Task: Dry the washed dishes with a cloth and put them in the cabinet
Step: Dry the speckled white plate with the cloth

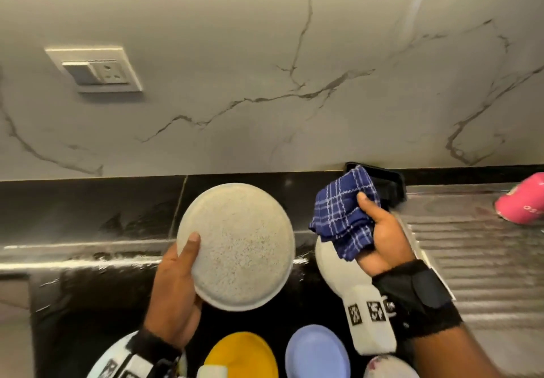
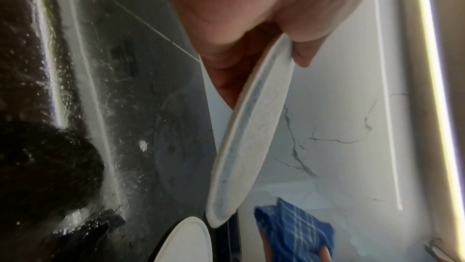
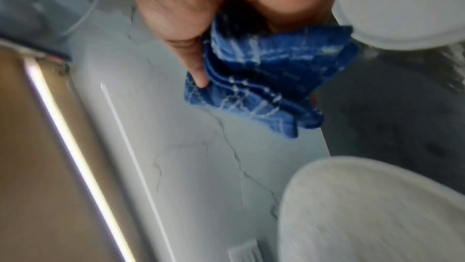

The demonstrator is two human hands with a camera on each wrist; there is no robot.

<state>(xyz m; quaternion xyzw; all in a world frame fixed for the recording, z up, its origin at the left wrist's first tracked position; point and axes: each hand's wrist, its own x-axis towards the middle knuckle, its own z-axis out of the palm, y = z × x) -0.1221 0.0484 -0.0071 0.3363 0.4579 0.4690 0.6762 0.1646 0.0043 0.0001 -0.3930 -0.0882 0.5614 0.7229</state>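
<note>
My left hand (image 1: 176,286) grips a speckled grey plate (image 1: 237,246) by its left rim, thumb on its upper face, and holds it tilted above the black counter. The left wrist view shows the same plate (image 2: 249,137) edge-on, with the thumb over its rim. To its right, my right hand (image 1: 379,236) clutches a bunched blue checked cloth (image 1: 343,215), a gap apart from the plate. The right wrist view shows the cloth (image 3: 261,79) pinched between thumb and fingers, and the plate (image 3: 372,212) below it.
A white plate (image 1: 332,265) lies under my right hand. A yellow plate (image 1: 241,354), a lilac plate (image 1: 316,351) and others sit at the bottom edge. Behind the cloth stands a black holder (image 1: 388,183). A ribbed steel drainboard (image 1: 471,248) with a pink object (image 1: 524,201) lies right. A wall socket (image 1: 100,71) is upper left.
</note>
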